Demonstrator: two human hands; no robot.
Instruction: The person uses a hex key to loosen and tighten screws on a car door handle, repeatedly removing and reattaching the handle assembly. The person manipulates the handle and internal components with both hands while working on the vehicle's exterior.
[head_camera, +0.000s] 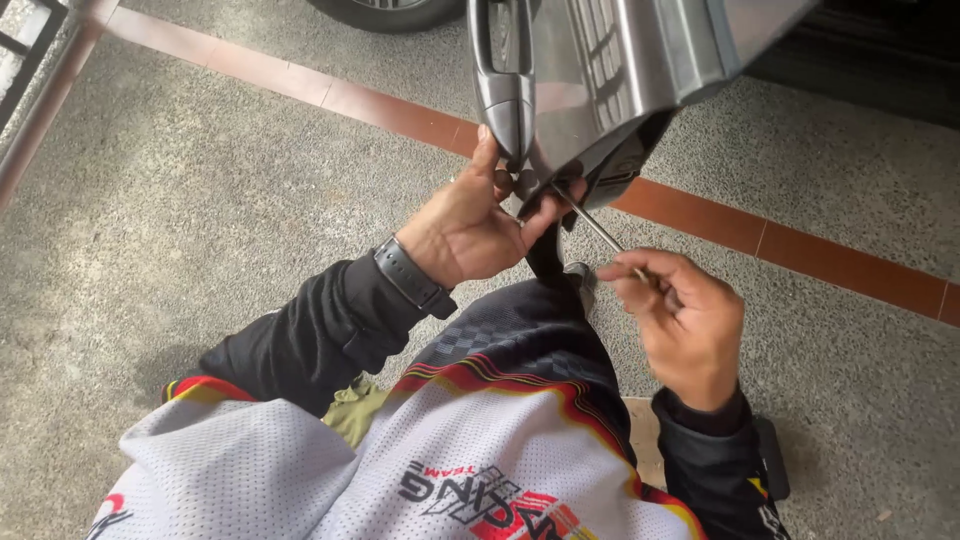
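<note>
My left hand grips the lower edge of a grey plastic vehicle panel, with the thumb up against a dark handle-like part. My right hand is closed around a thin metal tool, a screwdriver-like shaft that points up and left into the underside of the panel beside my left fingers. The tool's tip is hidden behind the panel edge. A dark watch sits on my left wrist. Both arms wear black sleeves.
Speckled grey concrete floor with a red-brown tiled strip running diagonally. A tyre shows at the top edge. A metal rail stands at the left. My white, red and black jersey fills the bottom.
</note>
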